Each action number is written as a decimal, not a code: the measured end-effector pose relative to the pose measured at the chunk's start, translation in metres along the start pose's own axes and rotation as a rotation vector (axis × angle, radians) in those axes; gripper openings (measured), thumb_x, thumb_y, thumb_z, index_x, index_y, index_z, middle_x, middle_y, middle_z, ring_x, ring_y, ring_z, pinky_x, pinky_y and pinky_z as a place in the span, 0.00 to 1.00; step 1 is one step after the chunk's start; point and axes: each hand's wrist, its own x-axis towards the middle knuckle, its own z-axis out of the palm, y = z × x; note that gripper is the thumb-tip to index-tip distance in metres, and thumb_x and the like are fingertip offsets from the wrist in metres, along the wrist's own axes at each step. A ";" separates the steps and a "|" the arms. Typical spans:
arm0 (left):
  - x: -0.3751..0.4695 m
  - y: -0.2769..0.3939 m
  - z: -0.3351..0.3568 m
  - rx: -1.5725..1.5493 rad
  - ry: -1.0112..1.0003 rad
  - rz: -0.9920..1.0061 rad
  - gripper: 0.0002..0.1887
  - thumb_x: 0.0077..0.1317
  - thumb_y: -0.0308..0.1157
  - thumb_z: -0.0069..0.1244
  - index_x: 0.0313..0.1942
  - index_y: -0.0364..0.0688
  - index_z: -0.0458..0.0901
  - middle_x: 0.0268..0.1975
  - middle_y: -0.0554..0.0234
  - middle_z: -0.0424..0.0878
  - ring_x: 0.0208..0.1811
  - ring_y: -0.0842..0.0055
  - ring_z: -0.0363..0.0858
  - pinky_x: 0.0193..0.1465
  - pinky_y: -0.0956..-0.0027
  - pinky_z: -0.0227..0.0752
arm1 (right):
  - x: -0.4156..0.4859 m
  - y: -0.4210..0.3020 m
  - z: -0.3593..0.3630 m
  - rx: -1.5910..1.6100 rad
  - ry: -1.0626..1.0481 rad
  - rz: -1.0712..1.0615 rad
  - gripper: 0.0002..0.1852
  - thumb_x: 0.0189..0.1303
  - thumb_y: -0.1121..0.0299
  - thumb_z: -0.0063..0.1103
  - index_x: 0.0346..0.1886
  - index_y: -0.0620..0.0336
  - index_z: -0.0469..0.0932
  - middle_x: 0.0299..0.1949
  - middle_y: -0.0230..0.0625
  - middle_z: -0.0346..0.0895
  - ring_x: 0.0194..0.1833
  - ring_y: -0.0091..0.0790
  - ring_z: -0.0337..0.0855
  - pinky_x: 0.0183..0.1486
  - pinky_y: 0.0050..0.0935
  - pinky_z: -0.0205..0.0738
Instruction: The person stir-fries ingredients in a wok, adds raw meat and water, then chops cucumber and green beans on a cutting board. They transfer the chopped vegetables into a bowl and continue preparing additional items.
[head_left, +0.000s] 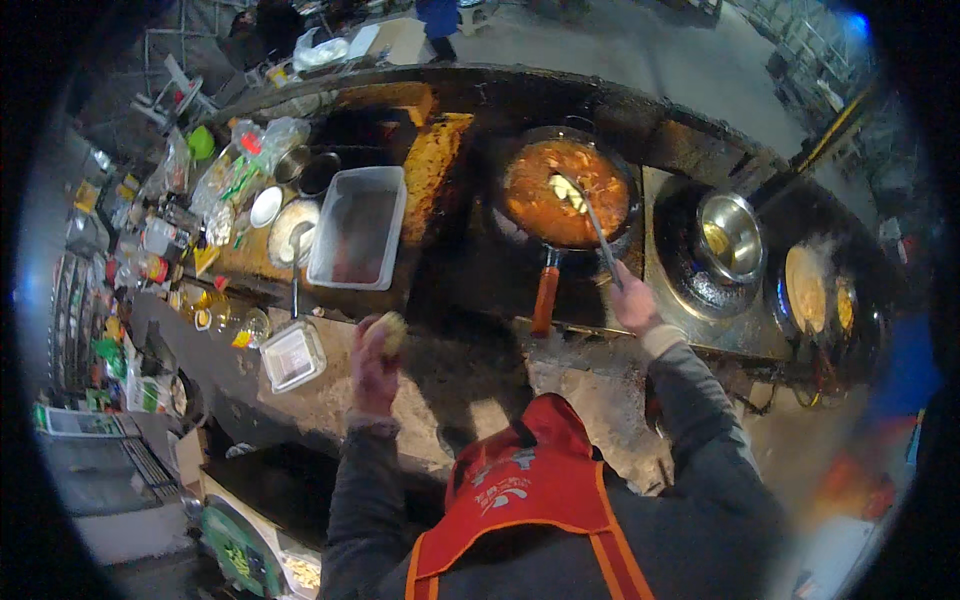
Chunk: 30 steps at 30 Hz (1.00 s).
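Note:
My right hand (635, 301) grips the handle of a long metal utensil (598, 225), whose far end reaches into a round pan (634, 204) of orange-red sauce with pieces in it. Pale yellow pieces (568, 193) sit in the sauce at the utensil's tip; whether they rest on it I cannot tell. The pan's orange-brown handle (546, 292) points toward me, left of my right hand. My left hand (375, 369), raised in front of the counter edge, holds a pale roundish lump (393, 333), blurred, perhaps dough or a vegetable.
A translucent plastic tub (399, 225) stands left of the pan. Beside it are a pan of white stuff with a ladle (294, 277) and a white bowl (266, 206). A steel bowl (742, 236) rests in a dark wok (675, 262); steam rises farther right. A clear container (319, 352) sits lower left.

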 end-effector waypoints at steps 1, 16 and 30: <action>0.018 -0.008 0.041 0.159 -0.076 0.048 0.19 0.72 0.34 0.64 0.60 0.48 0.80 0.57 0.65 0.83 0.59 0.74 0.82 0.55 0.67 0.83 | 0.012 0.004 0.007 0.016 -0.050 0.060 0.31 0.74 0.64 0.62 0.79 0.62 0.73 0.50 0.71 0.85 0.52 0.73 0.86 0.53 0.62 0.82; 0.249 -0.151 0.311 0.790 -0.232 0.097 0.22 0.80 0.34 0.60 0.70 0.41 0.78 0.58 0.65 0.86 0.53 0.76 0.86 0.47 0.65 0.81 | -0.112 0.009 -0.038 0.489 0.141 0.260 0.31 0.81 0.74 0.59 0.83 0.69 0.67 0.53 0.42 0.87 0.49 0.32 0.87 0.53 0.29 0.82; 0.059 -0.170 0.212 0.851 -0.354 -0.347 0.31 0.74 0.46 0.65 0.65 0.33 0.73 0.51 0.48 0.83 0.48 0.64 0.86 0.50 0.57 0.83 | -0.029 -0.005 -0.008 0.603 -0.074 0.279 0.32 0.80 0.71 0.58 0.85 0.54 0.69 0.32 0.22 0.74 0.32 0.18 0.71 0.34 0.25 0.71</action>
